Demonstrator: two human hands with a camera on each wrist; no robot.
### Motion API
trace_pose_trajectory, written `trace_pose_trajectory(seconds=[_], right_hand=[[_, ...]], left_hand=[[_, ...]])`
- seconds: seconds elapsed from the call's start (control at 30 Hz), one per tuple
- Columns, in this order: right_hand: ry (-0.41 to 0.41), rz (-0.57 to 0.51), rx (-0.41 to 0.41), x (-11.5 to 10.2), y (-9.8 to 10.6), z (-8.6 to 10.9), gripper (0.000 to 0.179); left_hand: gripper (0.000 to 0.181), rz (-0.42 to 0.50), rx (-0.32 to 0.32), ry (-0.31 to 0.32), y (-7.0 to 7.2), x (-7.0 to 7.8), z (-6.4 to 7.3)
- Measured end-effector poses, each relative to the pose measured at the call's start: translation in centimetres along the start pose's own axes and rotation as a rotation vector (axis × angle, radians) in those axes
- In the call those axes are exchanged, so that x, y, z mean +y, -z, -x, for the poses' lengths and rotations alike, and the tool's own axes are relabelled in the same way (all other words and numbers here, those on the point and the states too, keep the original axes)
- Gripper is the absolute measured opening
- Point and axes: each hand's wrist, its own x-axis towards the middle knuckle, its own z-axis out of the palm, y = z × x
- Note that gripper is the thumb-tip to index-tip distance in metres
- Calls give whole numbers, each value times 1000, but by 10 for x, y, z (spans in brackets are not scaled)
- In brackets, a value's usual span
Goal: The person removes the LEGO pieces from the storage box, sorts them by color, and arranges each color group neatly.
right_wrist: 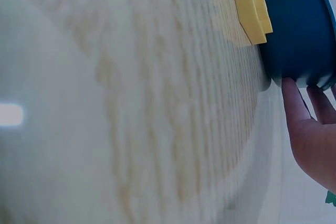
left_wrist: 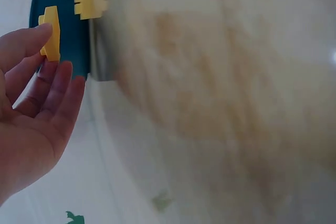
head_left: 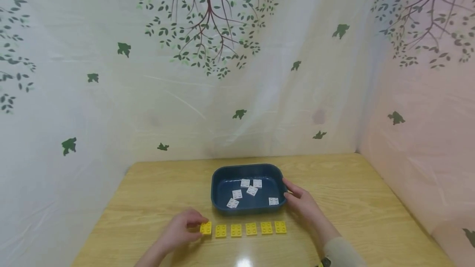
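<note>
My left hand [head_left: 182,228] pinches a yellow toy brick [head_left: 205,228] between thumb and fingers, at the left end of a row of yellow bricks [head_left: 236,230]. The left wrist view shows that held brick [left_wrist: 51,35] edge-on, with the thumb across it. Behind the row stands a dark blue tray [head_left: 245,210] with several white bricks [head_left: 252,190] lying loose in it. My right hand [head_left: 304,204] touches the tray's right side with thumb and fingertips. In the right wrist view, the right hand's thumb [right_wrist: 295,100] lies against the tray's outer wall, fingers extended.
A wooden table [head_left: 159,193] carries the tray and bricks. A pale curtain [head_left: 185,106] printed with branches and birds hangs behind it, and a pinkish one [head_left: 419,155] hangs on the right. Something yellow and black [head_left: 325,262] shows by the right sleeve.
</note>
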Motion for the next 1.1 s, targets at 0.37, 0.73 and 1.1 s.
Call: trace_pose_trajectory(seconds=[0.37,0.73,1.1], right_hand=[[3,18,-16,1,2,0,52],[26,14,-17,3,3,-1,52],[29,-16,-19,5,3,-2,52]], left_hand=[[35,-39,-34,68,-10,-7,-2],[33,-132,-31,8,-15,-11,-2],[33,-41,10,29,-4,1,-3]])
